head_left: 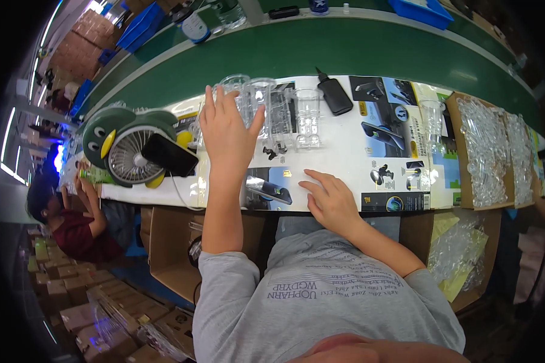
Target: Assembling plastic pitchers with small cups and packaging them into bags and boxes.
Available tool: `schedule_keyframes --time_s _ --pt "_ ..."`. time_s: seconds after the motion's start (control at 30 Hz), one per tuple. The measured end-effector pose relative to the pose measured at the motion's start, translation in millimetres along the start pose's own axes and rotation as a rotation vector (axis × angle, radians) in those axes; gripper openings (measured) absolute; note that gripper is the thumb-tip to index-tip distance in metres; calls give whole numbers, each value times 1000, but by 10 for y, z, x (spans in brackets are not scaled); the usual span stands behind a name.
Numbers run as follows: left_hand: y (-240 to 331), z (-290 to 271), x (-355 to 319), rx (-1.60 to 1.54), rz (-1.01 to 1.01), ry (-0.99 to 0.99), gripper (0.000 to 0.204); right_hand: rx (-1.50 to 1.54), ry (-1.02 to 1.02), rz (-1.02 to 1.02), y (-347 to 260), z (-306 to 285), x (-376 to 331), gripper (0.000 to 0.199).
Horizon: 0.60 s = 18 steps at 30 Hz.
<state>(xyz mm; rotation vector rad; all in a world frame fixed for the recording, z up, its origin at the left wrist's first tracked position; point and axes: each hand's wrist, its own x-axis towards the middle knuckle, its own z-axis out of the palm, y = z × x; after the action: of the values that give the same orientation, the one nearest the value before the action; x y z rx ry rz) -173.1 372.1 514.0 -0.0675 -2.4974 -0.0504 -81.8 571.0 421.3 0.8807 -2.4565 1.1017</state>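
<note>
My left hand (227, 134) reaches up over the table with its fingers spread, beside a group of clear moulded plastic pieces (262, 97). Its fingertips overlap the leftmost piece in the picture; whether they touch it I cannot tell. To the right of that group lies a similar clear plastic piece (309, 124) by itself. My right hand (332, 202) hovers near the table's front edge, fingers apart and nothing in them. A black squeeze bottle (335, 95) with a pointed nozzle lies farther back.
On the left a green bird-shaped fan (97, 130) has a dark phone (171, 156) in front. A cardboard box (479, 151) of clear plastic pieces stands right. Below the table edge are an open carton (172, 242) and a box with clear plastic waste (460, 251). Another person (82, 233) sits far left.
</note>
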Motion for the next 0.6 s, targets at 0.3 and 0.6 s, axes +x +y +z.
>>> schedule_keyframes --time_s 0.3,0.6 --pt "-1335 -613 -1379 -146 71 539 24 28 -56 21 -36 73 20 30" --pt "-3259 441 -4055 81 -1267 169 23 -105 -138 25 -166 141 97 28"
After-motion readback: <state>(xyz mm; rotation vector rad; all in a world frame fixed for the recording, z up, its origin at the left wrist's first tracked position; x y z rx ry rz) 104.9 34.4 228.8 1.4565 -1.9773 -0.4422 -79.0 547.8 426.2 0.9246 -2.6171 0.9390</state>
